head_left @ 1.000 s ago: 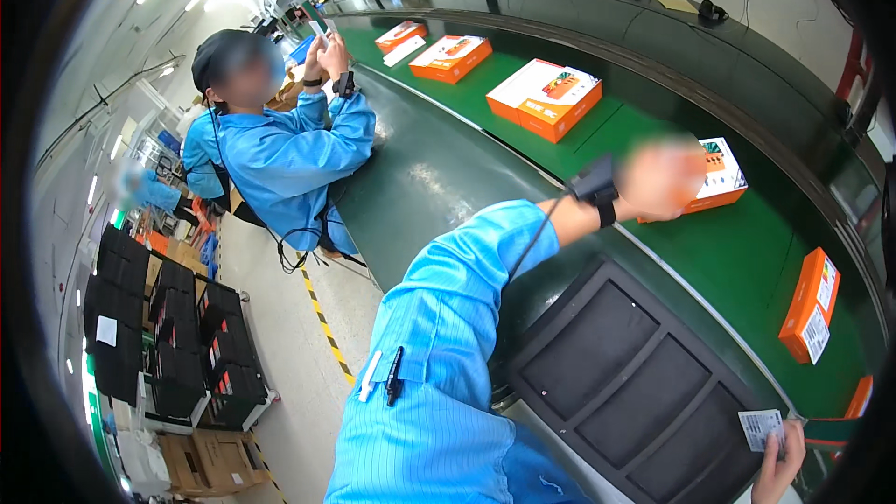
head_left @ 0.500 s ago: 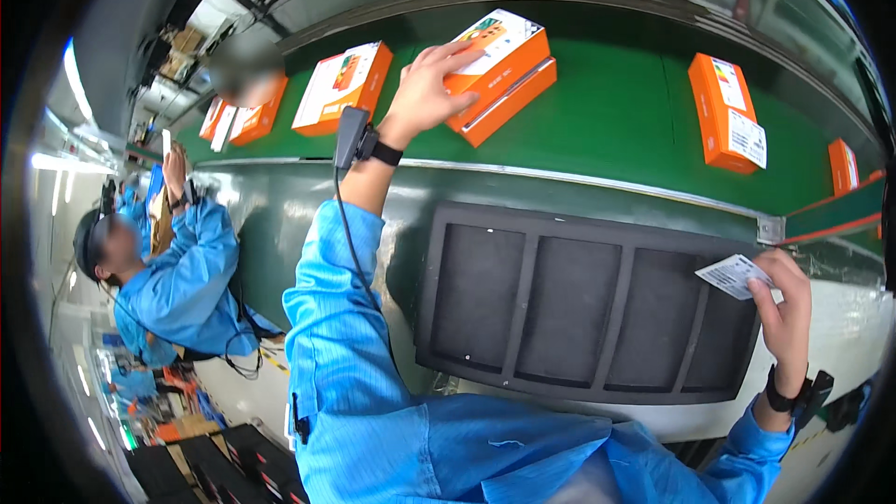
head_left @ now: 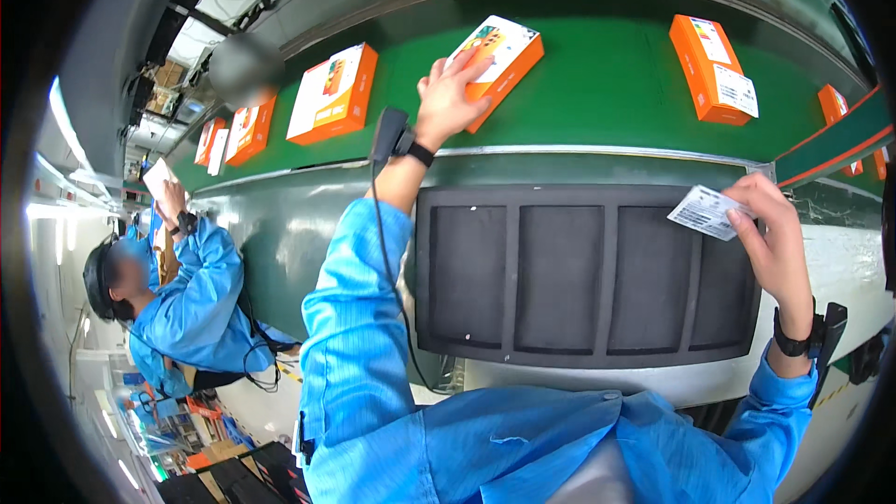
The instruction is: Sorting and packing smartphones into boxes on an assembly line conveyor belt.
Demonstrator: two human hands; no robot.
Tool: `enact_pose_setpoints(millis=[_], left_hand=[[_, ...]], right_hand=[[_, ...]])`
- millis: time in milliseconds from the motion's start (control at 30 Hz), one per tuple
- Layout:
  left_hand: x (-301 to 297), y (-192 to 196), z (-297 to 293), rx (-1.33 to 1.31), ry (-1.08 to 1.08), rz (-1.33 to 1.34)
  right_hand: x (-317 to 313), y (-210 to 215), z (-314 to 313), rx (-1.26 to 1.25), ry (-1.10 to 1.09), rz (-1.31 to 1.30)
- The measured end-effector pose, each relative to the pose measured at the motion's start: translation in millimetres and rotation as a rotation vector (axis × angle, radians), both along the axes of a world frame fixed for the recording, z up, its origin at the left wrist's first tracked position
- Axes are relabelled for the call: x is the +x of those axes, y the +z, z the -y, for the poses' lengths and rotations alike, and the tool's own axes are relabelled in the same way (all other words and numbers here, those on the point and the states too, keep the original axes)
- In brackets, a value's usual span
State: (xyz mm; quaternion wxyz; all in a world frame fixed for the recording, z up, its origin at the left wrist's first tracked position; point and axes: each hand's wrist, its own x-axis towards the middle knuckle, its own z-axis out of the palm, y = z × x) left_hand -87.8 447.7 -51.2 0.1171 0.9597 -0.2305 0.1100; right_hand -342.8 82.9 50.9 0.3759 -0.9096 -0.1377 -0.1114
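Note:
My left hand [head_left: 453, 101] reaches across to a flat orange box with a white printed top [head_left: 505, 40] on the green belt. Its fingers lie over the near left part of the top, and the thumb presses the near side. Pinched between thumb and fingers of my right hand [head_left: 771, 229] is a white sheet of printed labels [head_left: 706, 212]. The sheet is held above the right end of a black tray [head_left: 512, 280]. Large rectangular compartments divide the tray, and nothing lies in those I can see.
On the green belt [head_left: 597, 98] stand more orange boxes: one [head_left: 329, 93] to the left, one with white labels [head_left: 714, 70] to the right, others farther along. A metal edge separates belt and bench. At the left, a co-worker in a blue jacket [head_left: 191, 285] holds something white.
The view has shifted, so the tray sits higher in it. Under my left hand, a separate lower orange layer showed beneath the box top; now it looks like one box. Both hands keep their holds.

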Motion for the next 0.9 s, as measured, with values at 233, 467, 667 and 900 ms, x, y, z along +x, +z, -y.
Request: enact_pose_setpoints(millis=[233, 467, 667, 900], left_hand=[[20, -7, -25, -1.692, -0.067, -0.911], [-80, 15, -55, -1.025, -0.033, -0.333], [-258, 15, -82, -0.617, 0.176, -0.153], [-350, -19, -91, -1.007, 0.401, -0.276]], right_hand=[[55, 5, -27, 0.225, 0.01, -0.189], [169, -37, -116, 0.392, 0.18, -0.423], [222, -89, -124, 0.021, -0.129, -0.196], [-9, -47, -8, -0.432, -0.374, 0.168]])
